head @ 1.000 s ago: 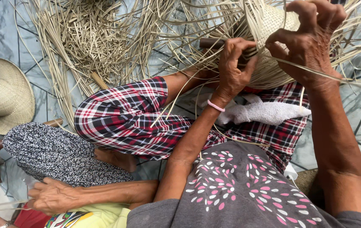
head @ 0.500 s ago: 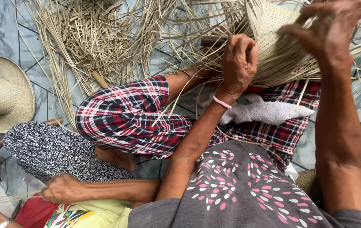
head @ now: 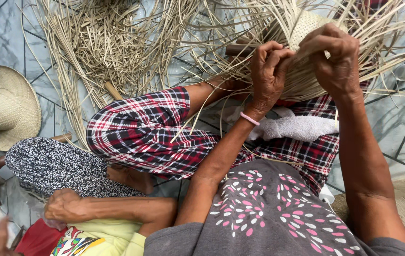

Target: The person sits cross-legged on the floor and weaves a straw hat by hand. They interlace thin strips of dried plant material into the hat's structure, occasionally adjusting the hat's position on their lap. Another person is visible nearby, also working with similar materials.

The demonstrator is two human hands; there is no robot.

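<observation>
Straw weave held in both hands

Pale straw strands [head: 117, 52] spread in a wide loose heap over the tiled floor [head: 3, 28]. Above the person's plaid-trousered knee [head: 141, 128] sits the half-woven straw hat [head: 306, 28], its tight lattice crown fraying into long loose ends. Both hands press against it: the left hand [head: 268, 71] curls closed around strands at the weave's edge, the right hand [head: 337, 57] pinches strands with bent fingers. A white cloth [head: 302, 127] lies on the lap.
</observation>
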